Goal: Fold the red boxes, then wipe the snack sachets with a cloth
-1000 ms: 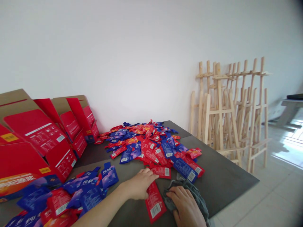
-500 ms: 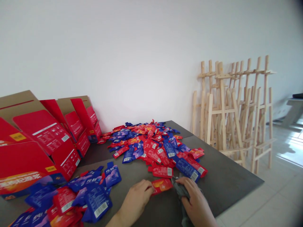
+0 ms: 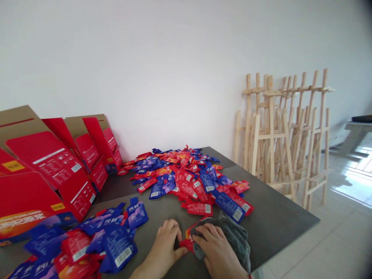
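A red pouch [image 3: 188,241] lies on the dark table [image 3: 270,217], partly covered by a grey-green cloth [image 3: 236,236]. The thumb of my left hand [image 3: 166,246] touches the pouch's near left end, and its fingers bend together beside it. My right hand [image 3: 213,246] presses the cloth down over the pouch, its fingers closed on the fabric. The cloth spreads out to the right of that hand. Just beyond the hands lie another red pouch [image 3: 200,209] and a long blue pouch [image 3: 229,206].
Open red boxes [image 3: 26,201] stand at the left. Blue and red pouches [image 3: 119,244] are piled in front of them, and a larger pile [image 3: 177,170] reaches toward the wall. Wooden easels [image 3: 271,135] stand beyond the table's right edge [image 3: 290,199].
My right hand has moved left with the cloth, which now spreads over part of the red pouch. My left hand has shifted slightly, and the pouch has turned and moved a little nearer.
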The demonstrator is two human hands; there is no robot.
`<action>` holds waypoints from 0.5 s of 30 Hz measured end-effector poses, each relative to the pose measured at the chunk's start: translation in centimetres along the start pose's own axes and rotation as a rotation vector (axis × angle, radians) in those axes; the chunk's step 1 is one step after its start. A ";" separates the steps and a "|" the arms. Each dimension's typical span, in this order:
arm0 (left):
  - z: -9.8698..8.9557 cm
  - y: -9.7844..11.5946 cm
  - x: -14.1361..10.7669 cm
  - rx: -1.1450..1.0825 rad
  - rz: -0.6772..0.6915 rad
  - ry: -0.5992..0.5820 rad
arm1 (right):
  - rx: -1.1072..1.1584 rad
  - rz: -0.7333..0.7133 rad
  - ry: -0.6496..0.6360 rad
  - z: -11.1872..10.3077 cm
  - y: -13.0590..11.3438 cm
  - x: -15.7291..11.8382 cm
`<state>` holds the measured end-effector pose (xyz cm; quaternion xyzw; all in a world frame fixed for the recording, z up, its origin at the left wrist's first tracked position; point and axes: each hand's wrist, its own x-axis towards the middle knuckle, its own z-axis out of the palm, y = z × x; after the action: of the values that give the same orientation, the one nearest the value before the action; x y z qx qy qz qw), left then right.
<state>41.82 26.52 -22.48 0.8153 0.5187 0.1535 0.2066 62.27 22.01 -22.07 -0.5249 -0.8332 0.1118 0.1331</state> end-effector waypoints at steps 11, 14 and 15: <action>-0.1 -0.4 0.9 -0.159 -0.057 -0.024 | -0.074 0.272 0.157 -0.6 3.4 -1.1; -0.1 -0.9 1.0 -0.270 -0.082 -0.037 | -0.041 0.229 0.179 -1.1 1.9 -1.1; 0.0 -1.1 1.0 -0.293 -0.084 -0.046 | -0.024 0.181 0.172 -1.2 1.1 -0.9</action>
<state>41.35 27.88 -22.96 0.7572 0.5195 0.2002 0.3416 63.96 21.67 -21.37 -0.6070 -0.7693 0.0681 0.1872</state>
